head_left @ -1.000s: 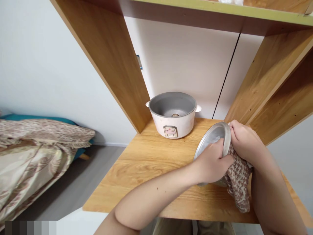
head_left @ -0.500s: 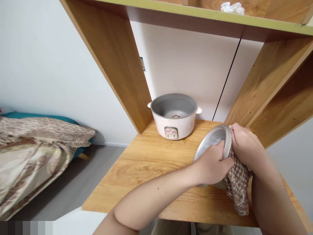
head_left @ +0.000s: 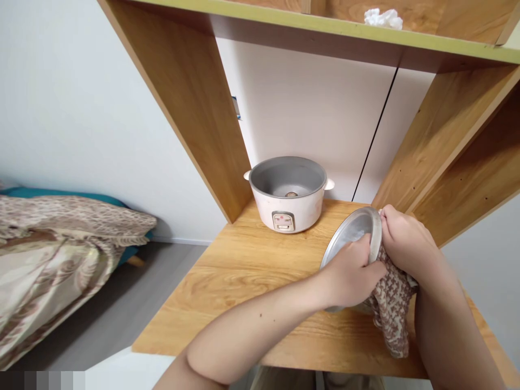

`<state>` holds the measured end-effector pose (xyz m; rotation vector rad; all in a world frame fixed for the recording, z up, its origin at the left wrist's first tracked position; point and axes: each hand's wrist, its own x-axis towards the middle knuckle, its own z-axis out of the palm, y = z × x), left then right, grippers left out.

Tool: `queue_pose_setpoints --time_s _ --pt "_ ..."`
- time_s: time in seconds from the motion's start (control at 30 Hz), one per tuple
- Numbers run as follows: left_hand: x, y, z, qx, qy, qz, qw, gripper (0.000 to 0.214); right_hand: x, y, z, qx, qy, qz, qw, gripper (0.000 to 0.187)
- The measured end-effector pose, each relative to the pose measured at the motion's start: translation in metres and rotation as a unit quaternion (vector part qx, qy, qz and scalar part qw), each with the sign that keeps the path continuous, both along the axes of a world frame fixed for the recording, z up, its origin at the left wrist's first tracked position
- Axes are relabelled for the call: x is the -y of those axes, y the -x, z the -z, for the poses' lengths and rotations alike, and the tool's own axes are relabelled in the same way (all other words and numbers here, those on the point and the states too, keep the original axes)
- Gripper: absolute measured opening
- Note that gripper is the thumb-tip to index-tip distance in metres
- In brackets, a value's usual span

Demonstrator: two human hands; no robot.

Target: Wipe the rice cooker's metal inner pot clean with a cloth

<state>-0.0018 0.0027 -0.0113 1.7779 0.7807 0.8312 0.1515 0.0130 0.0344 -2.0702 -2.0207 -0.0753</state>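
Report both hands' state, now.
Left hand: closed, holding the tilted metal pot by its rim.
Right hand: closed, holding the patterned cloth at the pot's rim.

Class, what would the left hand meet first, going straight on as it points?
The left hand would likely meet the metal pot it grips, then perhaps the patterned cloth; depth is unclear.

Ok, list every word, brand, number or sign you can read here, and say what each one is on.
No text can be read.
Front panel of the white cooker: small marks, too small and blurred to read.
Metal pot and patterned cloth: no lettering seen on the parts that show.
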Motion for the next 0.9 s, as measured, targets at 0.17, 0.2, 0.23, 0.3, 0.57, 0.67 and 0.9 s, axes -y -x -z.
queue_pose_setpoints --time_s 0.17,0.2,0.23,0.3,0.57,0.67,0.9 --pt "0.003 0.001 -0.002 -0.013 0.002 0.008 1.0 0.017 -0.01 -0.004 -0.005 -0.027 0.026 -0.008 0.999 0.026" --pt "0.003 0.001 -0.002 -0.015 0.001 0.008 1.0 0.017 -0.01 -0.005 -0.005 -0.029 0.026 -0.012 0.999 0.026" --pt "0.003 0.001 -0.003 -0.019 0.0 0.009 1.0 0.017 -0.01 -0.005 -0.005 -0.031 0.026 -0.015 0.999 0.026" --pt "0.003 0.002 -0.004 -0.024 -0.004 0.007 1.0 0.015 -0.01 -0.006 -0.005 -0.032 0.029 -0.019 0.999 0.027" --pt "0.002 0.0 -0.004 -0.006 0.004 0.014 1.0 0.017 -0.002 -0.002 -0.004 0.003 0.031 0.009 0.999 0.025" --pt "0.002 0.0 -0.004 -0.001 0.008 0.012 1.0 0.023 0.001 -0.001 -0.001 0.008 0.02 0.002 1.0 0.023" --pt "0.001 -0.001 -0.003 0.017 0.021 0.014 1.0 0.027 0.011 -0.001 0.006 0.04 -0.037 -0.045 0.997 0.021"
